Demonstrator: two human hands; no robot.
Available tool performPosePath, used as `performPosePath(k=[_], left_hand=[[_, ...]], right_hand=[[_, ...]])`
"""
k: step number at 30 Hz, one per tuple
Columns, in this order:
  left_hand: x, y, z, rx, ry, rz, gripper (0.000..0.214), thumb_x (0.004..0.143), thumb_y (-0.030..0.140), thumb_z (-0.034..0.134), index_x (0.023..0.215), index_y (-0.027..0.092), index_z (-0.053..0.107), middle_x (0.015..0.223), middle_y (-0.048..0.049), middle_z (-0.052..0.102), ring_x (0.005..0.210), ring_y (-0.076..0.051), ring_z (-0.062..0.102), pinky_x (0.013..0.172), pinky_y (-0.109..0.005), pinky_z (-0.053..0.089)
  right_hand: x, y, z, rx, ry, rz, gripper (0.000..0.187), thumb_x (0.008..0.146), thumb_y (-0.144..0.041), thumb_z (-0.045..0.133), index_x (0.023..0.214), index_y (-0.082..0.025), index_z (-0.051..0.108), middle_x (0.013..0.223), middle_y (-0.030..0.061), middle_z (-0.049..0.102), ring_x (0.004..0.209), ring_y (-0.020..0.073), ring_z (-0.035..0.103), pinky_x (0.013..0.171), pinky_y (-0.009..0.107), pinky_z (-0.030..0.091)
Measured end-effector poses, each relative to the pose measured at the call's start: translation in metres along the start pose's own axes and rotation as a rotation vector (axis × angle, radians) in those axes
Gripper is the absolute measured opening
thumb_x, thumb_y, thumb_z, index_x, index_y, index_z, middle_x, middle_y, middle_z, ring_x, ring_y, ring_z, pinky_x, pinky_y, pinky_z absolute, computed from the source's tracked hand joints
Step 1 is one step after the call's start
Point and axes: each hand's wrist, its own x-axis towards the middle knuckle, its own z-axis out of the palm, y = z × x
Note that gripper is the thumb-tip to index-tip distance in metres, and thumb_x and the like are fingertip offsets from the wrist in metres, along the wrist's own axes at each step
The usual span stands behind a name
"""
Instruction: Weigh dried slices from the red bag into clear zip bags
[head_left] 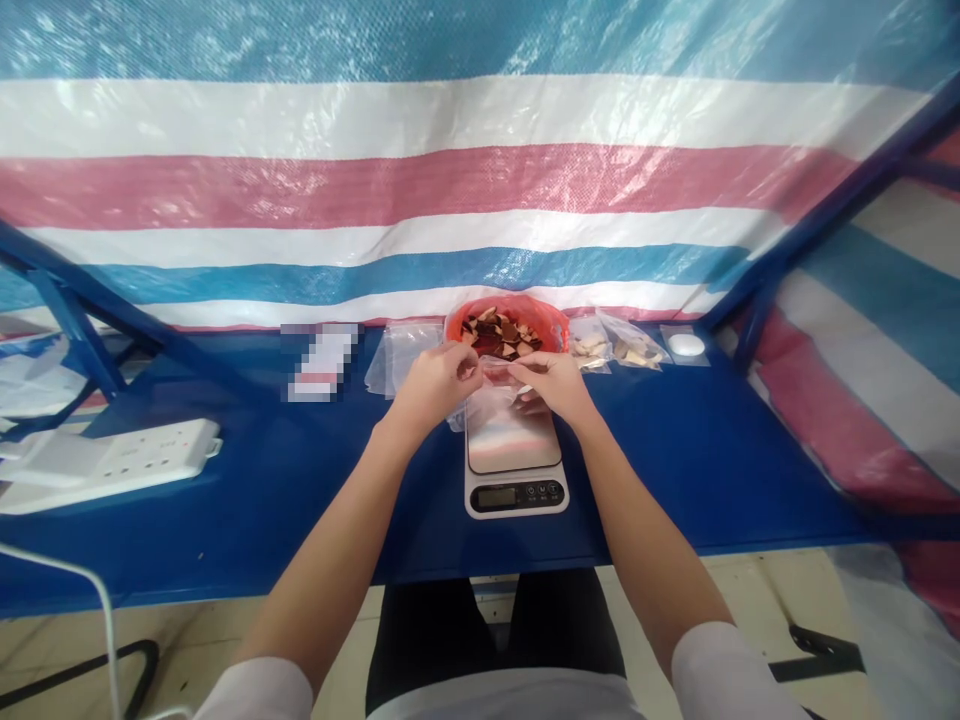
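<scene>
My left hand [448, 378] and my right hand [553, 382] pinch the two sides of a clear plastic bag [491, 398] between them. The bag hangs over the far part of a kitchen scale [517, 455], which has a shiny plate and a small display at its near edge. Just beyond my fingers stands a red plastic bag [559, 325], its mouth wide and filled with brown, dried-looking slices [506, 330]. Left of my left hand lies a stack of clear plastic bags [394, 350]. Whether anything is inside the pinched bag, I cannot tell.
Right of the red bag lie filled clear bags [636, 345] of pale pieces and a small bag with a round white item [686, 345]. A white power strip [150, 450] sits at left on the blue table [300, 510]. Striped sheeting [450, 190] hangs behind.
</scene>
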Motion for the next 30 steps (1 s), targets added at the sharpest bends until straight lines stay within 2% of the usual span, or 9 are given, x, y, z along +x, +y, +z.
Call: performPosePath(k=[2, 4, 7, 11, 14, 18, 21, 25, 30], left_hand=[[-0.002, 0.002, 0.004, -0.068, 0.045, -0.004, 0.022, 0.089, 0.032, 0.058, 0.1, 0.016, 0.068, 0.095, -0.0081, 0.073, 0.077, -0.017, 0.068, 0.074, -0.03, 0.055], [-0.005, 0.003, 0.01, -0.119, 0.071, 0.001, 0.042, 0.089, 0.041, 0.061, 0.123, 0.016, 0.061, 0.119, -0.0131, 0.07, 0.101, -0.024, 0.07, 0.09, -0.037, 0.056], [-0.01, 0.003, 0.022, -0.132, 0.027, 0.066, 0.077, 0.084, 0.053, 0.067, 0.146, 0.016, 0.041, 0.145, -0.0183, 0.053, 0.133, -0.031, 0.053, 0.109, -0.047, 0.046], [-0.013, -0.001, 0.039, -0.11, -0.063, 0.131, 0.11, 0.076, 0.058, 0.074, 0.158, 0.02, 0.012, 0.16, -0.0199, 0.031, 0.148, -0.034, 0.032, 0.118, -0.053, 0.036], [-0.013, -0.003, 0.046, -0.08, -0.077, 0.132, 0.122, 0.072, 0.054, 0.079, 0.159, 0.02, 0.001, 0.161, -0.0215, 0.026, 0.149, -0.036, 0.028, 0.119, -0.054, 0.032], [-0.011, -0.003, 0.05, -0.05, -0.05, 0.133, 0.122, 0.073, 0.049, 0.08, 0.158, 0.018, -0.001, 0.159, -0.0238, 0.027, 0.148, -0.038, 0.03, 0.117, -0.056, 0.033], [-0.011, -0.002, 0.052, -0.04, -0.035, 0.139, 0.114, 0.075, 0.045, 0.076, 0.158, 0.017, 0.003, 0.157, -0.0232, 0.032, 0.145, -0.038, 0.034, 0.116, -0.056, 0.035], [-0.011, 0.0, 0.053, -0.058, 0.009, 0.11, 0.096, 0.079, 0.043, 0.07, 0.154, 0.014, 0.019, 0.149, -0.0223, 0.043, 0.14, -0.035, 0.041, 0.115, -0.053, 0.037], [-0.011, 0.003, 0.05, -0.143, 0.077, 0.051, 0.071, 0.081, 0.036, 0.067, 0.144, 0.016, 0.04, 0.136, -0.0159, 0.055, 0.129, -0.028, 0.054, 0.11, -0.046, 0.045]], right_hand=[[0.001, -0.001, 0.0, -0.062, 0.07, -0.077, 0.03, 0.073, -0.045, 0.074, 0.086, -0.018, 0.078, 0.074, 0.004, 0.074, 0.059, 0.0205, 0.069, 0.051, 0.031, 0.057], [0.004, 0.0, -0.001, -0.126, 0.137, -0.169, 0.028, 0.073, -0.042, 0.074, 0.084, -0.017, 0.079, 0.076, 0.0041, 0.076, 0.067, 0.0214, 0.07, 0.062, 0.032, 0.057], [0.007, 0.002, 0.0, -0.182, 0.192, -0.246, 0.025, 0.073, -0.039, 0.073, 0.081, -0.017, 0.08, 0.074, 0.0038, 0.076, 0.074, 0.022, 0.07, 0.073, 0.033, 0.055], [0.008, 0.004, 0.003, -0.189, 0.159, -0.258, 0.027, 0.076, -0.04, 0.071, 0.084, -0.017, 0.081, 0.072, 0.0031, 0.076, 0.068, 0.0202, 0.068, 0.068, 0.031, 0.052], [0.007, 0.004, 0.005, -0.196, 0.14, -0.246, 0.025, 0.075, -0.038, 0.072, 0.084, -0.017, 0.081, 0.073, 0.0033, 0.076, 0.069, 0.0202, 0.068, 0.068, 0.031, 0.051], [0.007, 0.004, 0.004, -0.19, 0.15, -0.24, 0.024, 0.075, -0.036, 0.072, 0.086, -0.017, 0.081, 0.077, 0.0038, 0.077, 0.073, 0.0214, 0.07, 0.07, 0.031, 0.052], [0.008, 0.004, 0.003, -0.209, 0.146, -0.244, 0.023, 0.076, -0.035, 0.072, 0.086, -0.017, 0.082, 0.076, 0.0042, 0.077, 0.072, 0.0216, 0.071, 0.07, 0.032, 0.054], [0.008, 0.005, 0.001, -0.202, 0.136, -0.251, 0.022, 0.075, -0.034, 0.073, 0.087, -0.017, 0.081, 0.077, 0.0047, 0.078, 0.074, 0.0225, 0.072, 0.073, 0.033, 0.056], [0.008, 0.007, 0.0, -0.044, 0.07, -0.139, 0.034, 0.075, -0.045, 0.074, 0.095, -0.018, 0.08, 0.08, 0.005, 0.077, 0.065, 0.021, 0.071, 0.063, 0.035, 0.061]])
